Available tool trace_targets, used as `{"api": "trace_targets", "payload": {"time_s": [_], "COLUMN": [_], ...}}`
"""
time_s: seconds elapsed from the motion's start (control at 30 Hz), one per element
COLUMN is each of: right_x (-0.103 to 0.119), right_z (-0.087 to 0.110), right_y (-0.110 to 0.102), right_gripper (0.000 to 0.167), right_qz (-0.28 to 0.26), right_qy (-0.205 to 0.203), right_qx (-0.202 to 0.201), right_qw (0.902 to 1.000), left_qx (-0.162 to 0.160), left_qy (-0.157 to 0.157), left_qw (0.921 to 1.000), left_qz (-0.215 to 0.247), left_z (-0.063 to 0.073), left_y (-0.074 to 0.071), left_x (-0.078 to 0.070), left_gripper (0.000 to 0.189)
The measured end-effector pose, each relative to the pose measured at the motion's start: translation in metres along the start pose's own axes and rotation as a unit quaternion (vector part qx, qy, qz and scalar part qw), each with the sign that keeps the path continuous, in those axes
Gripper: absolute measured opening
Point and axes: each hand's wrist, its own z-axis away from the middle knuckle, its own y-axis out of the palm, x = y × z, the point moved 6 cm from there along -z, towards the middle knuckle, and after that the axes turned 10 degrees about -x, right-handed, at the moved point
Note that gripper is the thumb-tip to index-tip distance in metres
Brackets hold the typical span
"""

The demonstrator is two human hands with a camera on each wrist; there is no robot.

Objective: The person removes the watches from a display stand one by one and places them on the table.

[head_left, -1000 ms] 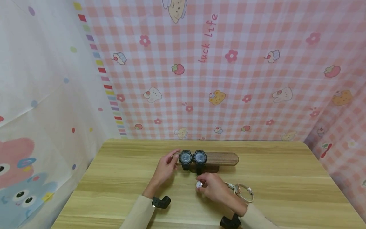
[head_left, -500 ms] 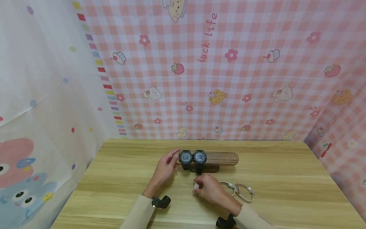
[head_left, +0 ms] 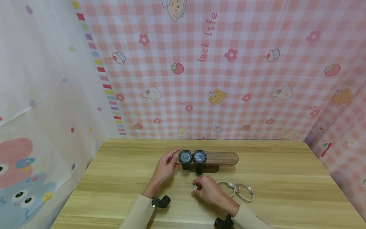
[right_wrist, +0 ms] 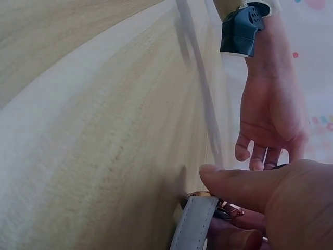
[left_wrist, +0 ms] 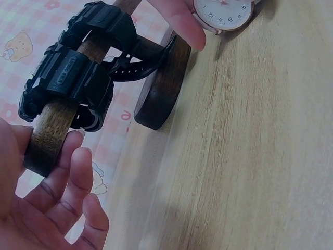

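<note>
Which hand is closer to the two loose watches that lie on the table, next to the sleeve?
Right. The right hand sits just beside the loose watches; the left hand is farther off, at the wooden stand.

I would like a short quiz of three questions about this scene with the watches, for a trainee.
1. How many black watches sit on the wooden stand?
2. True or false: the right hand holds a white-faced watch.
3. What does the left hand touch? A) the stand's left end B) the loose watches on the table C) the curtain

Key: 1. Two. 2. True; its grip is around the watch's strap and case. 3. A.
</note>
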Motion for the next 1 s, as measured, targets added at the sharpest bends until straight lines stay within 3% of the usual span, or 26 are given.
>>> {"api": "trace_targets", "payload": {"time_s": [0.37,0.57,0.67,0.8,1.0], "right_x": [-0.002,-0.002,-0.003,-0.009,-0.038], "right_z": [0.000,-0.002,-0.004,-0.004,0.000], "right_y": [0.000,-0.019,-0.039,-0.073,-0.119], "right_gripper": [0.015,0.037,0.033,0.029,0.035], "right_qz": [-0.006,-0.013,-0.013,-0.003,0.003], "right_qy": [0.026,0.049,0.065,0.076,0.108], "right_qx": [0.007,-0.024,-0.061,-0.142,-0.237], "right_qw": [0.9996,0.9984,0.9960,0.9869,0.9654], "left_qx": [-0.006,-0.014,-0.011,-0.001,-0.001], "left_qy": [-0.005,-0.012,-0.010,-0.002,-0.003], "left_qw": [1.0000,0.9998,0.9999,1.0000,1.0000], "left_qz": [0.003,0.004,0.001,-0.002,0.004], "left_z": [0.001,0.002,0.007,0.014,0.015], "left_y": [0.000,0.000,-0.002,-0.005,-0.005], "left_x": [-0.001,-0.001,-0.017,-0.037,-0.038], "left_gripper": [0.033,0.035,0.035,0.034,0.034]}}
